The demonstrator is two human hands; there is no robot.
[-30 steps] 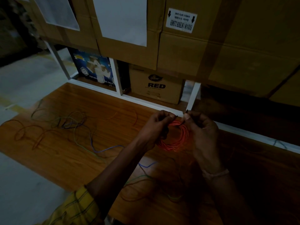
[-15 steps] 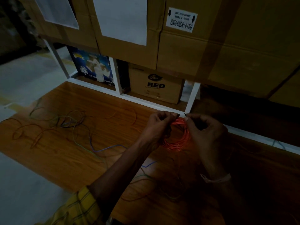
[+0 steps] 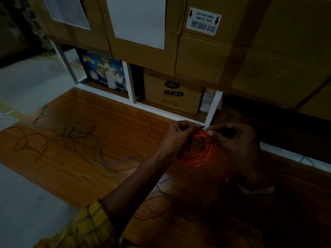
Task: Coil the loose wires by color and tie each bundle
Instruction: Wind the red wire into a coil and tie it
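Observation:
An orange wire coil (image 3: 201, 153) hangs between my two hands above the wooden board (image 3: 86, 172). My left hand (image 3: 179, 136) grips the coil's left side and pinches a thin dark tie (image 3: 203, 126) at its top. My right hand (image 3: 236, 142) pinches the other end of that tie beside the coil's top right. Loose wires (image 3: 71, 133) in green, blue, dark and orange lie tangled on the board at the left. More loose strands (image 3: 161, 194) lie under my left forearm.
A white shelf frame (image 3: 130, 92) runs along the board's far edge. Cardboard boxes (image 3: 250, 59) stack above it; a box marked RED (image 3: 172, 92) and a blue printed box (image 3: 103, 72) stand on the low shelf. Grey floor (image 3: 26, 203) lies left of the board.
My right hand has drawn slightly to the right, and both hands' fingertips now meet on the tie at the coil's top. The coil stays in the same place.

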